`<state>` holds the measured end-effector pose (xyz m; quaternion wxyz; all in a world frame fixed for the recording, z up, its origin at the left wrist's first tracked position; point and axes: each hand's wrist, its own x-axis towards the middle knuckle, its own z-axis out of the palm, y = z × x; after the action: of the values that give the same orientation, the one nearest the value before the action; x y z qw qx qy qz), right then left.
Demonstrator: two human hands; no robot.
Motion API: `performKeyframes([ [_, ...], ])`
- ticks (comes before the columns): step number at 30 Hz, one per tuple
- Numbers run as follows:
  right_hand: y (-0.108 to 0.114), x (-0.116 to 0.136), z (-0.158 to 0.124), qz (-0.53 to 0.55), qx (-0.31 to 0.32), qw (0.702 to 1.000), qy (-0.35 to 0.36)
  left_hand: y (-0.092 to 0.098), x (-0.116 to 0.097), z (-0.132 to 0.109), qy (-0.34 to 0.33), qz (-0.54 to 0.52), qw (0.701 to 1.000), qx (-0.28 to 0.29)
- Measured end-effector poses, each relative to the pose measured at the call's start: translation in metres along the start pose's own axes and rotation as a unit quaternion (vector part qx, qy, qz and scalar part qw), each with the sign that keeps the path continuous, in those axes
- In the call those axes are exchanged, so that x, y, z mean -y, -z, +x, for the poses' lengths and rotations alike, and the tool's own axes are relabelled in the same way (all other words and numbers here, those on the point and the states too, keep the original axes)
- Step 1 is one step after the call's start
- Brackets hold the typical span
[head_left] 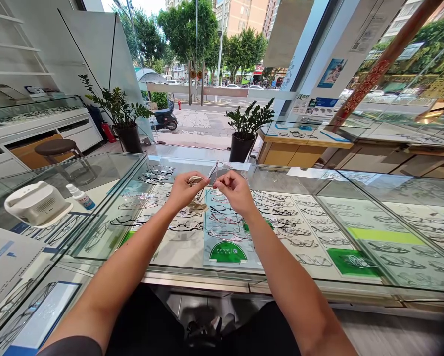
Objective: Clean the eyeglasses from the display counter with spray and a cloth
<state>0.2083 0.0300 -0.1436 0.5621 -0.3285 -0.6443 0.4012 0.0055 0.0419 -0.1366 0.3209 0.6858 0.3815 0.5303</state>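
Note:
Above the glass display case (162, 262), both hands are raised close together around a pair of eyeglasses (213, 169) with a thin frame. My left hand (185, 192) is closed on a crumpled beige cloth (197, 205), which shows above the thumb and hangs below the fingers. The cloth meets the glasses at the left hand's fingertips. My right hand (235, 192) pinches a thin part of the glasses between thumb and forefinger. Which part each hand grips is too small to tell. Rows of eyeglasses (185, 226) lie beneath the hands.
At left on the glass stand a white device (38, 203) and a small spray bottle (80, 197). A green semicircular sign (228, 252) lies among the frames. Beyond the case are two potted plants (242, 141) (129, 136), a round stool (55, 147) and a wooden counter (288, 152).

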Motion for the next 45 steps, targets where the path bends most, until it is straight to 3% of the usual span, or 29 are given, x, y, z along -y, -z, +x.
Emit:
performKeyframes([
  [22, -0.0032, -0.0012, -0.0022, 0.039, 0.022, 0.999, -0.028, -0.0003, -0.0053, -0.0018, 0.008, -0.017, 1.000, 0.022],
  [34, -0.0048, 0.0007, 0.0001, 0.050, -0.013, 0.998, -0.040, -0.0020, -0.0011, -0.0012, -0.006, -0.018, 0.999, -0.036],
  [45, -0.0027, -0.0083, 0.0022, 0.052, -0.018, 0.996, -0.069, -0.0064, -0.0003, -0.0030, -0.008, 0.003, 1.000, -0.019],
])
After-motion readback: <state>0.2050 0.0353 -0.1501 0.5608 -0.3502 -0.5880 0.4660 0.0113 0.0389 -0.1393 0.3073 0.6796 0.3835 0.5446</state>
